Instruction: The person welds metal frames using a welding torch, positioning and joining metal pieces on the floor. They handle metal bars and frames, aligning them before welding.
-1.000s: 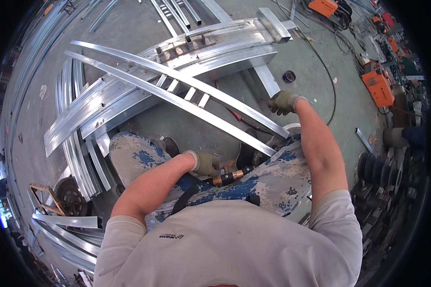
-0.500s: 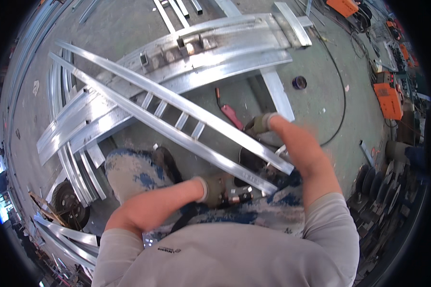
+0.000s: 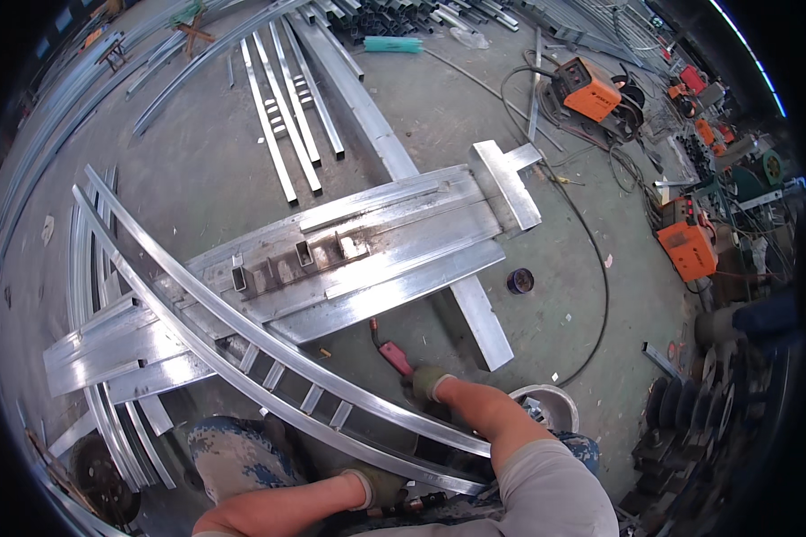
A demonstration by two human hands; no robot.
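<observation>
A ladder-like metal frame [image 3: 273,362], two long shiny rails joined by several short crosspieces, slants from far left down to my lap. Beyond its near end, my gloved right hand [image 3: 430,385] is closed at the rear of a red-handled welding torch [image 3: 394,357], whose bent neck points away from me. On the near side of the rails, my gloved left hand [image 3: 381,488] is closed around a dark cylindrical tool [image 3: 410,507] above my lap. Its fingers are partly hidden, and the tool's kind is unclear.
Wide metal plates [image 3: 403,259] with short tube pieces form a low bench ahead. A white bucket [image 3: 560,407] stands by my right arm. A black cable [image 3: 604,286] curves over the floor. Orange welding machines [image 3: 687,240] stand at right; similar ladder frames [image 3: 282,116] lie farther off.
The view has tilted up, bringing more of the far floor into sight and shifting the bench lower. My right hand stays by the torch's rear, my left hand by the dark tool.
</observation>
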